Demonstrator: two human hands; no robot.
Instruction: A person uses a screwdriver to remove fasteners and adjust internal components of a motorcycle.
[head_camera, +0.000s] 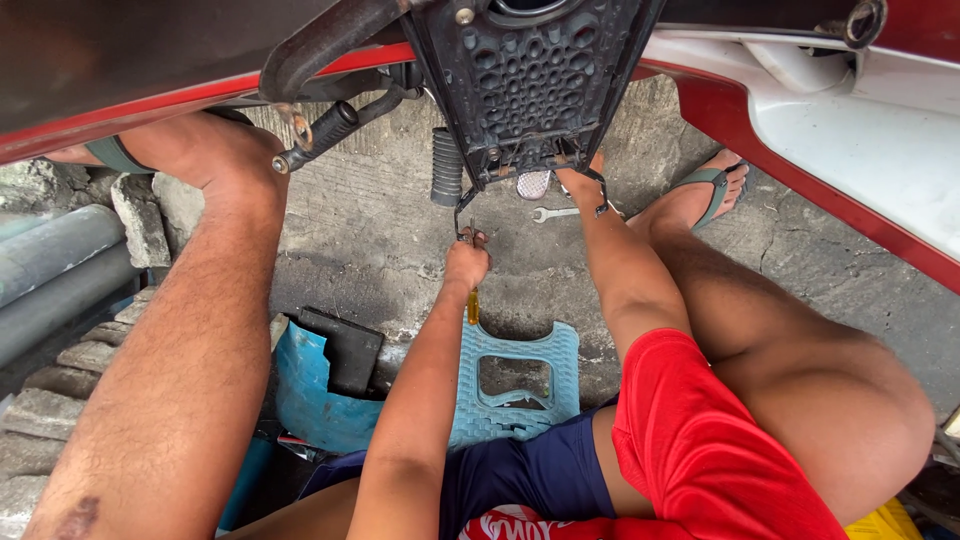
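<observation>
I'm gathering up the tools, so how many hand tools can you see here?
2. A yellow-handled screwdriver is in the left hand under the black panel; a small wrench lies on the concrete beyond. Others may be hidden.

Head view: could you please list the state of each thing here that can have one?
Left hand: closed around a yellow-handled screwdriver, tip up at the black panel.
Right hand: up at the panel's lower edge, mostly hidden.
Wrench: lying loose on the concrete.
Blue stool: upright, under the person.
Sandal: on the foot.
</observation>
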